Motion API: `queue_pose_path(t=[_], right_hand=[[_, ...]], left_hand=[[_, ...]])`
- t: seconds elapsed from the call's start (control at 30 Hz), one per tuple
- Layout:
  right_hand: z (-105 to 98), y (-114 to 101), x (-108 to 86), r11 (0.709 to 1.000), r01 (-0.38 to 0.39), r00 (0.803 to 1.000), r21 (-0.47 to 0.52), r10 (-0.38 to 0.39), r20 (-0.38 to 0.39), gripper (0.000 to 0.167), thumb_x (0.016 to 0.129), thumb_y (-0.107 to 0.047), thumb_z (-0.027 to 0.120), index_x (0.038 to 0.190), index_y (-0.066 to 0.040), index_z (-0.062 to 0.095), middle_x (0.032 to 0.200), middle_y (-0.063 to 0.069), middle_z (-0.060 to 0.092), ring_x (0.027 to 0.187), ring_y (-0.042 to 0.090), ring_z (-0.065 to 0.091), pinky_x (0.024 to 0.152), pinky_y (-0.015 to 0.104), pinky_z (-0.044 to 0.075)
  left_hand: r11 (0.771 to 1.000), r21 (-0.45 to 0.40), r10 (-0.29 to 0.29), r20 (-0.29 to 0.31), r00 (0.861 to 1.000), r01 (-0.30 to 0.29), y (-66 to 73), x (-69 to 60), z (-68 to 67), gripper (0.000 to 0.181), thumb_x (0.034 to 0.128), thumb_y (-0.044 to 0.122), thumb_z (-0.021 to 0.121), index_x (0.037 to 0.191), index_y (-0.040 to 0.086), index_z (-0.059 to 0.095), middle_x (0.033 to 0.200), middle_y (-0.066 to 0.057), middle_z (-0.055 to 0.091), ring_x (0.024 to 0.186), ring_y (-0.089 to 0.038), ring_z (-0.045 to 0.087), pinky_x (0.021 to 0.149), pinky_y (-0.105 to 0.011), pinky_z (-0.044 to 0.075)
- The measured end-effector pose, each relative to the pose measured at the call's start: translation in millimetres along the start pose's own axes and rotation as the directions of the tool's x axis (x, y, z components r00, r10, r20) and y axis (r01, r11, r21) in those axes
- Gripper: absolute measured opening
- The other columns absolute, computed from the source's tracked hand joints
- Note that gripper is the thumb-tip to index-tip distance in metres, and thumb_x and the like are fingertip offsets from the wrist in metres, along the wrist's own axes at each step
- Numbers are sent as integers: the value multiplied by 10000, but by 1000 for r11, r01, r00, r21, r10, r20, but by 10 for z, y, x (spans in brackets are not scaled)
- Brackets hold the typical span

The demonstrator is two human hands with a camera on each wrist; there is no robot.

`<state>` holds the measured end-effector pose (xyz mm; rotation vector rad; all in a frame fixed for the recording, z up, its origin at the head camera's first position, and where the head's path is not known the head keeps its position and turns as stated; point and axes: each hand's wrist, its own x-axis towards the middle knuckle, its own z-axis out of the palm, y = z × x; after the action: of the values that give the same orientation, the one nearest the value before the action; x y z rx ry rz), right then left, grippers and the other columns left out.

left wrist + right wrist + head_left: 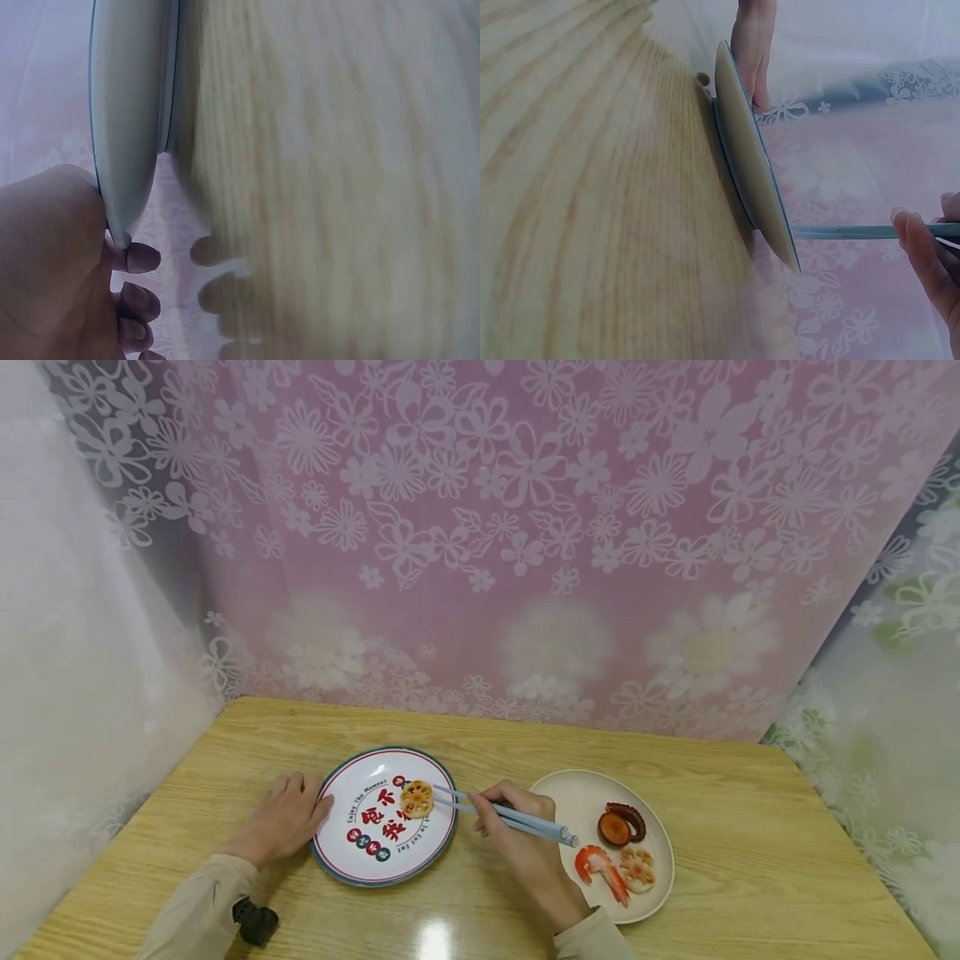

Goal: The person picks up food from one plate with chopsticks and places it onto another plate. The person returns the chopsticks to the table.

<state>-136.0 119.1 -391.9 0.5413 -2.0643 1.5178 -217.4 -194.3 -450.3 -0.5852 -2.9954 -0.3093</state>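
Note:
A white plate with red lettering and a blue-green rim [384, 873] lies on the left part of the table. The left hand [288, 817] grips its left rim, thumb at the top edge and fingertips lower down in the left wrist view [56, 262]. Light-blue chopsticks [528, 823] are held in the right hand [525, 852], pointing left. Their tips meet a browned lotus root slice [416, 799] over the right part of this plate; whether the slice touches the plate I cannot tell. The right wrist view shows the right hand's fingers [928, 262] around the chopsticks [847, 232].
A cream plate [564, 785] on the right holds a shrimp [602, 870], another lotus root slice [637, 869] and a dark red octopus-like piece [619, 827]. A black device [257, 922] sits by the left sleeve. A pink floral curtain [480, 568] hangs behind the wooden table [285, 727].

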Motion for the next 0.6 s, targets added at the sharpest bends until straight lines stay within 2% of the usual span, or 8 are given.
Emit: queue_pose_path(t=[0.07,0.27,0.47,0.6], right_hand=[[-1,-4,3,1000,-9,1000,-4,9,-4,120,823,94,696,747,18,643,590,91,641,473,158,616,427,224,473],[-55,-51,34,999,-23,999,-23,23,-28,134,825,96,692,744,0,647,578,125,637,465,125,611,427,242,482],[-221,-141,98,995,-95,992,-12,94,-79,125,838,112,667,747,28,653,612,108,655,483,260,626,458,317,515],[-379,-158,131,986,-165,981,-12,162,-108,113,866,70,661,766,19,659,621,139,653,500,274,630,476,330,521]], left_hand=[[1000,2,2,0,1000,-2,0,0,-2,235,994,225,503,1043,-5,501,935,-178,476,892,-367,467,765,-539,422],[1000,7,10,0,1000,-10,8,7,2,215,994,207,497,1022,-6,494,930,-184,478,902,-381,469,774,-544,418],[1000,9,9,7,1000,-9,21,1,1,224,999,210,486,1019,-13,492,950,-197,481,908,-385,467,780,-547,416],[1000,5,10,12,1000,-10,30,1,-15,231,999,208,487,1034,-21,493,951,-189,475,897,-373,467,763,-542,423]])
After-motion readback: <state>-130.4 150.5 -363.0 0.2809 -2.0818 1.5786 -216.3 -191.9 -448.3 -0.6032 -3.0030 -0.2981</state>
